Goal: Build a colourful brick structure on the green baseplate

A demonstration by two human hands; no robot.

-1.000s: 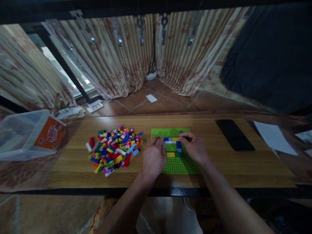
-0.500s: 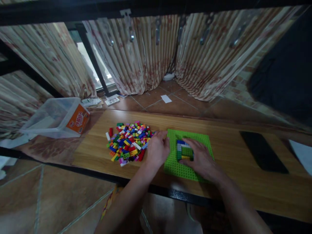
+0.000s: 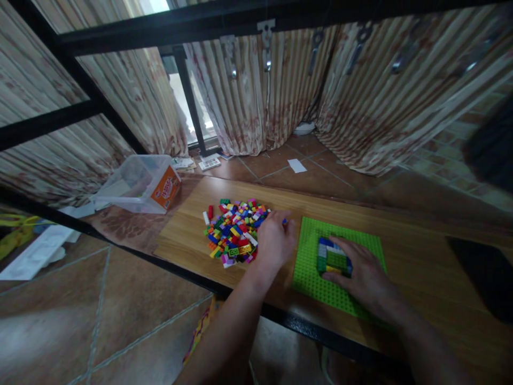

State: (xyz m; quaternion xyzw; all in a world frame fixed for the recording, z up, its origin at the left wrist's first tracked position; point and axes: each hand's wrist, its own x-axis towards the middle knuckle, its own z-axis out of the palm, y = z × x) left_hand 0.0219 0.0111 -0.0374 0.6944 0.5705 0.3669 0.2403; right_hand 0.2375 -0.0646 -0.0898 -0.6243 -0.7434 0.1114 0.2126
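Note:
My left hand (image 3: 276,240) is at the right edge of a heap of mixed toy bricks (image 3: 232,227), its fingers pinched together. A small blue brick (image 3: 284,221) shows at its fingertips. On a green studded baseplate (image 3: 310,289) stands a low square frame of toy bricks (image 3: 323,251) in blue, white, green and yellow, with green inside it. My right hand (image 3: 360,267) curves round this frame, thumb at the near side and fingers at the far side. The palm and fingers hide the frame's right part.
A clear plastic box (image 3: 136,184) with an orange label stands left on the wooden table (image 3: 188,214). A dark flat object (image 3: 481,272) lies at the right. A black metal bar (image 3: 200,27) crosses above; curtains (image 3: 248,101) hang behind.
The view has swung left, so everything sits further right. A blue brick now shows at my left fingertips, which are a little off the heap. My right hand stays round the frame.

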